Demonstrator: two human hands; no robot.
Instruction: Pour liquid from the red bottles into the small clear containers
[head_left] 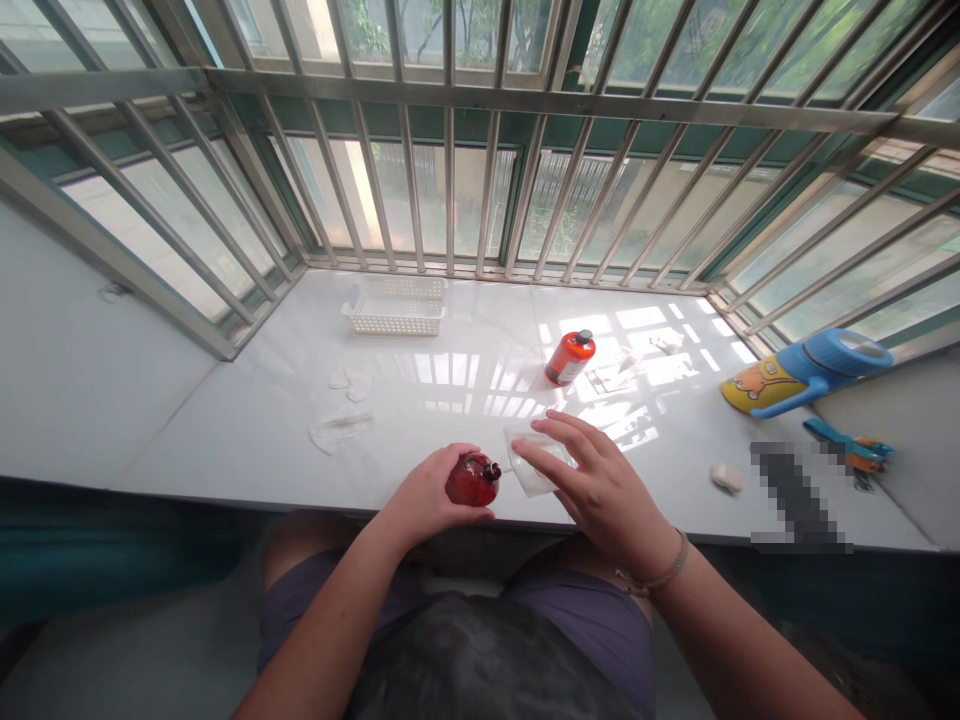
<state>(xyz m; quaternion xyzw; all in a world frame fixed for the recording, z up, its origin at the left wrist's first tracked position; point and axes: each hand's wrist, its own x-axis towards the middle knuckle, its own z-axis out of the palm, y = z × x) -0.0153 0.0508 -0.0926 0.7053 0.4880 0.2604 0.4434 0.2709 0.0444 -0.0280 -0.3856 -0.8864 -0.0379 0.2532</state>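
Two hands work near the front edge of the counter (262,440). A pixelated block blots out whatever dark thing lies at the right, and the blue and orange item (862,450) beside it is hard to make out. Window glare washes over the clear scraps (615,372) right of the orange bottle (571,358), so their shape is uncertain. The left hand (424,500) grasps a red bottle (472,482), fingers and thumb curled around its body, palm side hidden; the bottle's dark neck points right, toward a clear cup (531,472). The right hand (600,488) grips that cup, its fingers long and loosely spread across the far side, partly covering it; the thumb is out of sight. Bottle neck and cup sit just beside each other; whether they touch is impossible to tell.
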